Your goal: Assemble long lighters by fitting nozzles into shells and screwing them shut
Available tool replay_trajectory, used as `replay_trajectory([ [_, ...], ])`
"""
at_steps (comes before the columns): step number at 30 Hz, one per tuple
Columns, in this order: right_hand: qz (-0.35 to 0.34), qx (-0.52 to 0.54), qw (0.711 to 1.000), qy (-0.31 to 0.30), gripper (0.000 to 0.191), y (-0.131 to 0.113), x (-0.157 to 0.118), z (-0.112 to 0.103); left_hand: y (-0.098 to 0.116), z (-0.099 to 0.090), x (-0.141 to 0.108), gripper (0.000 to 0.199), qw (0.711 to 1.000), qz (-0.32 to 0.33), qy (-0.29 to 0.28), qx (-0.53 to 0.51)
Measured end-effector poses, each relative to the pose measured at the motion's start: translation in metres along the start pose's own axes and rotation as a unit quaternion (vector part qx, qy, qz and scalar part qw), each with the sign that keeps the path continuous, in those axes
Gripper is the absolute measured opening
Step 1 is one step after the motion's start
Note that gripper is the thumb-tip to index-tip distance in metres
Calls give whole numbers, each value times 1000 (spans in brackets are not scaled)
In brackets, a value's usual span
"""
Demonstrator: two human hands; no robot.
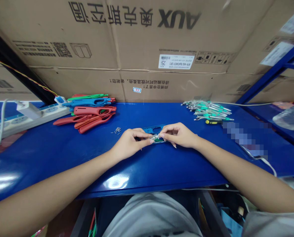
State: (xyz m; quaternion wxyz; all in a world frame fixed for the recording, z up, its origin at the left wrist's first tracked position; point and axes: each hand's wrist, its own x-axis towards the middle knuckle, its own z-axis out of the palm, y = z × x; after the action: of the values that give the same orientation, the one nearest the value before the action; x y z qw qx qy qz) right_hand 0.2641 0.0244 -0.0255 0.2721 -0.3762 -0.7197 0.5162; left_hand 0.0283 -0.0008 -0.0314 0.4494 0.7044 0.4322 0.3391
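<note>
Left hand and right hand pinched one small part; blue shell just beyond ran side to side, near both.

On the table, casings lie left, beside the power strip; slender parts lie right. Small pieces lie between the casings and left hand. Cardboard stands behind.

I see cardboard along the back, AUX print upside down, white label on it. Left: power strip, charger plugged in. Right: blue post, clear container.
</note>
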Motion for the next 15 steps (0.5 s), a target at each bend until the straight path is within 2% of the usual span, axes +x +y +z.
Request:
replay_trajectory([
  [9, 11, 5, 1000, 9, 39, -2, 0, 3, 0, 1, -1, 25, 1000, 12, 8, 6],
  [15, 17, 46, 999, 4, 40, 2, 3, -1, -2, 1, 1, 26, 1000, -8, 16, -10],
])
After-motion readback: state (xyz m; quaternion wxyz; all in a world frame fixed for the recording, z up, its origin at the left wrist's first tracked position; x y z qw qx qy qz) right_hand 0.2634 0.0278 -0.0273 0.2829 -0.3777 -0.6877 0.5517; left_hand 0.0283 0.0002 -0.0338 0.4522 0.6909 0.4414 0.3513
